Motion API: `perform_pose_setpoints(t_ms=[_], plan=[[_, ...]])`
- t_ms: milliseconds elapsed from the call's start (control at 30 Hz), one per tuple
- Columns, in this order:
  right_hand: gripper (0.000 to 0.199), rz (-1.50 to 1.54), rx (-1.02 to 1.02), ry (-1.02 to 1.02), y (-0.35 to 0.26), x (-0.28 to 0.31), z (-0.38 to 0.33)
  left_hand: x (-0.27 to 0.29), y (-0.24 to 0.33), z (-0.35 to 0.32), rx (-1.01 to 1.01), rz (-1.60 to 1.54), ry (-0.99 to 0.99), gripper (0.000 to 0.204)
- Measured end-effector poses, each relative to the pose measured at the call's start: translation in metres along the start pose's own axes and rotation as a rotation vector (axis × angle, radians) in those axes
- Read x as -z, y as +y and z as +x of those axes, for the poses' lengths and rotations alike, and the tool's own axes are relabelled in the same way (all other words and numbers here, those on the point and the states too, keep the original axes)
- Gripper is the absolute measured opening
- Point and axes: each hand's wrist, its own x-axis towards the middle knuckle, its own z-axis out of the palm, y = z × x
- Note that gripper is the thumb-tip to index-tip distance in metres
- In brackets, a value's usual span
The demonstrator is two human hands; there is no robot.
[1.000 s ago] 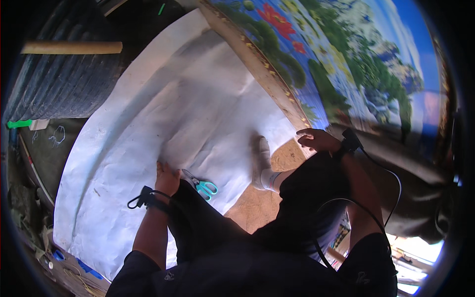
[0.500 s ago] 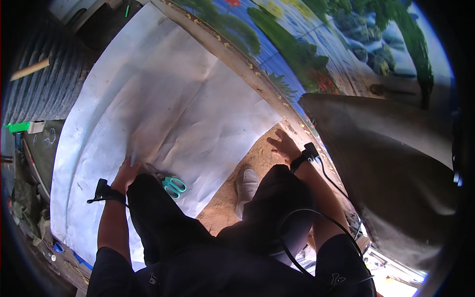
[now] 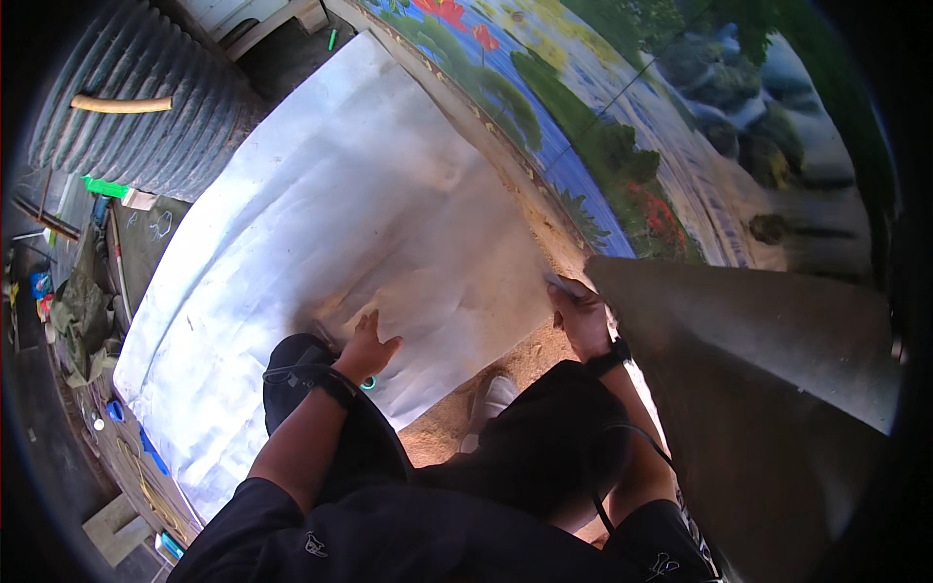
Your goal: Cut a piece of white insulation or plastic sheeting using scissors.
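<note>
A large white, creased sheet [image 3: 292, 223] spreads over the floor in front of me, with a dull brownish sheen towards its middle. My left hand [image 3: 365, 352] hovers over it beside my left knee, fingers spread and holding nothing. Just below that hand, a bit of the teal handle of the scissors [image 3: 368, 383] shows; the hand and knee hide most of the rest. At the sheet's right corner, my right hand [image 3: 581, 319] has its fingers closed on the edge. The fingertips are partly blurred.
A picture-covered panel with flowers and a waterfall [image 3: 622, 185] runs along the right. Nearer stands a dark grey-brown sheet [image 3: 739, 389]. Sandy ground [image 3: 447, 423] and my light shoe [image 3: 499, 394] lie below. At left are corrugated metal [image 3: 146, 97] with a wooden stick [image 3: 121, 104] and a crumpled cloth [image 3: 83, 316].
My left hand has lifted off beside the knee and moved right, over the scissors. My right hand has gone from spread fingers to closing on the sheet's corner. The view has shifted.
</note>
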Motion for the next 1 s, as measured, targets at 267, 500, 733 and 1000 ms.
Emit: perform_pose_setpoints(t_ms=[267,500,733,1000], plan=[[0.029,-0.411,0.158,-0.037,-0.108,0.007,-0.074,-0.009,0.066,0.003,0.088,-0.021,0.125,0.095],[0.022,-0.601,0.514,0.101,0.093,0.132,-0.091,-0.055,0.090,0.016,-0.150,-0.177,0.223,0.094],[0.026,-0.810,0.120,0.092,-0.074,0.051,-0.087,-0.022,0.106,0.076,-0.104,-0.226,0.231,0.084],[0.041,-1.413,0.598,0.342,-0.002,0.087,-0.083,-0.003,0.084,0.072,-0.112,-0.136,0.114,0.077]])
